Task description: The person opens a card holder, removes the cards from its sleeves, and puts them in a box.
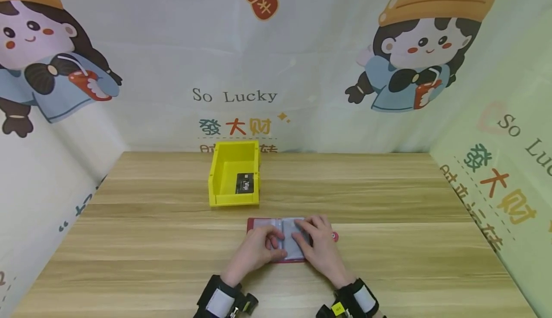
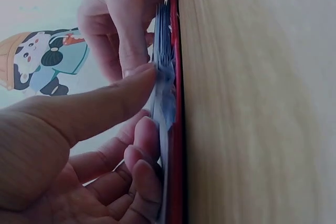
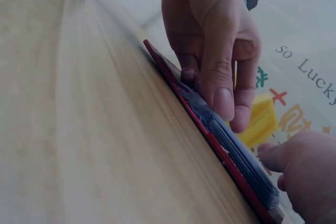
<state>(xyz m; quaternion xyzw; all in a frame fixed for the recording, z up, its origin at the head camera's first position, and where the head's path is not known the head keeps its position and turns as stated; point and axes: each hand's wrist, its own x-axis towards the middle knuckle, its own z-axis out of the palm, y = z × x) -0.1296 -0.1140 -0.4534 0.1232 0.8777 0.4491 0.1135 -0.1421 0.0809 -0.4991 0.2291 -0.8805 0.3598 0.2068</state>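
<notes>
A red card holder [image 1: 250, 224] lies spread flat on the table, its stack of clear plastic sleeves [image 3: 244, 169] fanned at the edge. My left hand [image 1: 260, 247] rests over the left half and the fold, with fingers bent and the thumb touching the sleeve edges in the left wrist view. The right hand [image 1: 321, 243] lies over the right half, thumb and fingers spread on the top sleeve [image 1: 293, 248]. A round pink snap tab [image 1: 335, 236] sticks out beyond the right hand. Neither hand shows anything gripped between its fingers.
Behind the card holder stands a yellow bin [image 1: 212, 184] with a black "Vip" card [image 1: 245, 183] inside, at its front right. The wood-grain table [image 1: 388, 193] ends at a printed cloth backdrop [image 1: 319, 69], which also hangs along both sides.
</notes>
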